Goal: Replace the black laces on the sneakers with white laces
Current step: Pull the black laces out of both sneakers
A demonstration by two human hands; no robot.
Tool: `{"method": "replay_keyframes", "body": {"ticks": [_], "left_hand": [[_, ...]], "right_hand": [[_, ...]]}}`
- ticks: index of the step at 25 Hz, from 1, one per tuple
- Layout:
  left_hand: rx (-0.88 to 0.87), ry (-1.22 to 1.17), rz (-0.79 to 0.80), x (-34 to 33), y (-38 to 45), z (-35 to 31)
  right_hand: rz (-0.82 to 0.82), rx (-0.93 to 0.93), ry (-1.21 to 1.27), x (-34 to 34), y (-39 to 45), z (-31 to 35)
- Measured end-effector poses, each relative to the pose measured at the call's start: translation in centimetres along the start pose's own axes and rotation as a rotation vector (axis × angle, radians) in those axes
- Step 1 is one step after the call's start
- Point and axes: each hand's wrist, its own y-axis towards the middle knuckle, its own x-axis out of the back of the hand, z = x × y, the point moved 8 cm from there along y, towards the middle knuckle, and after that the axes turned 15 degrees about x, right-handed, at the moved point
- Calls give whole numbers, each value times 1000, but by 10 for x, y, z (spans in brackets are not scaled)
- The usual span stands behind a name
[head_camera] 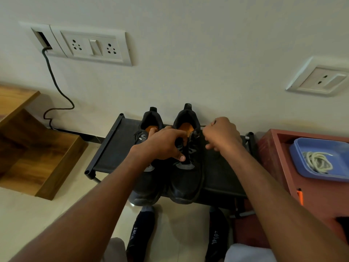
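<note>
Two black sneakers sit side by side on a low black rack [113,148] by the wall, heels to the wall and toes toward the person. The left hand [162,144] rests on the right sneaker [186,167], with its fingers curled over the middle where the black lace [186,154] crosses and its thumb pressing near the bottom holes. The right hand [222,136] is just beside the same shoe, up near its back right side, closed in a fist that seems to pinch a loose end of the lace. The shoe's long side runs from the wall toward the person, so the lace should come out sideways to the right. The left sneaker [149,157] looks untouched. The white laces [318,161] lie curled in a blue tray [302,167] well apart, on a red stand [273,167] to the right, nearer the right hand.
</note>
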Motion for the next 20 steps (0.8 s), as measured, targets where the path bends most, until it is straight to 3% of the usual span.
{"method": "replay_keyframes", "body": {"ticks": [3,4,7,10,20], "left_hand": [[35,-58,-32,1,0,-3],[51,-91,-63,2,0,-2],[107,-173,-102,5,2,-1],[157,-243,-112,6,4,0],[204,-363,-143,10,1,0]], "right_hand": [[182,145,-467,2,-1,3],[237,182,-469,-3,1,3],[422,349,-163,-24,-1,16],[587,426,-176,-45,-12,20],[528,396,-315,-56,-18,6]]}}
